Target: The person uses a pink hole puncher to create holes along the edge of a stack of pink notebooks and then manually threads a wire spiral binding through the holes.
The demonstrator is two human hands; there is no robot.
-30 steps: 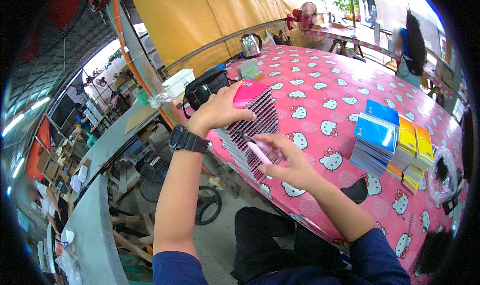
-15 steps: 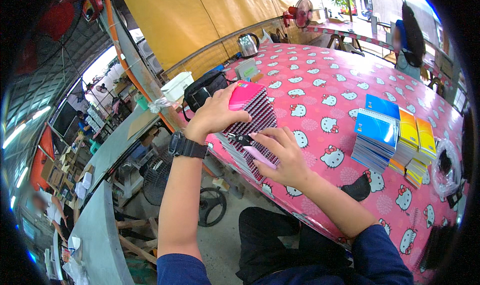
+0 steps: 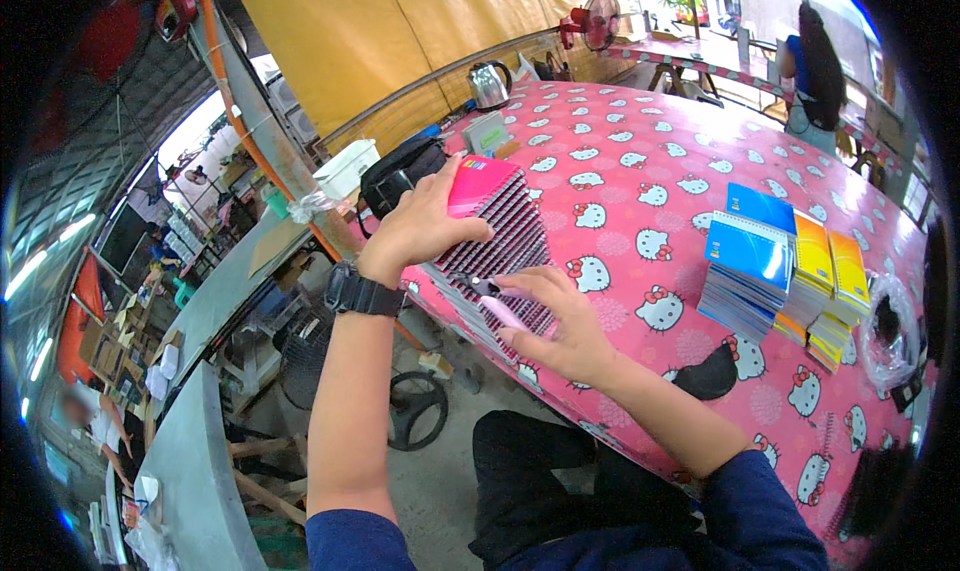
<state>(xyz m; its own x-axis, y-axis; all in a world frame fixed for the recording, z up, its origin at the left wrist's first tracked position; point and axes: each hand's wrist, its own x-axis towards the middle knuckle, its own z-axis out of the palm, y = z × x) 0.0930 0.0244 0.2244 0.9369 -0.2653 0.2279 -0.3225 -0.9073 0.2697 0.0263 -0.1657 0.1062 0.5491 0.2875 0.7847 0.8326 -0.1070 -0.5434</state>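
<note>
A tall stack of spiral-bound notebooks (image 3: pixel 487 184) with a pink top cover stands on the pink table, near its left edge. Its dark coils face me in rows. My left hand (image 3: pixel 425 226), with a dark watch on the wrist, grips the top of the stack, thumb on the coil side and fingers across the cover's left part. My right hand (image 3: pixel 560 326) holds small pliers (image 3: pixel 503 314) with pink handles, thumb and fingers spread around them. Their dark head lies against the coils partway down the stack; whether the jaws pinch a wire is too small to tell.
On the right are stacks of blue notebooks (image 3: pixel 747 246) and yellow notebooks (image 3: pixel 815 256), beside a clear plastic bag (image 3: pixel 888 336). A black rounded object (image 3: pixel 707 374) lies closer to me. Behind the pink stack are a black bag (image 3: pixel 400 176), a white container (image 3: pixel 347 168) and a kettle (image 3: pixel 489 86).
The pliers have shifted slightly left and down along the coils, and my right fingers are spread wider on the handles. My left hand keeps its place on the stack. The view has moved slightly.
</note>
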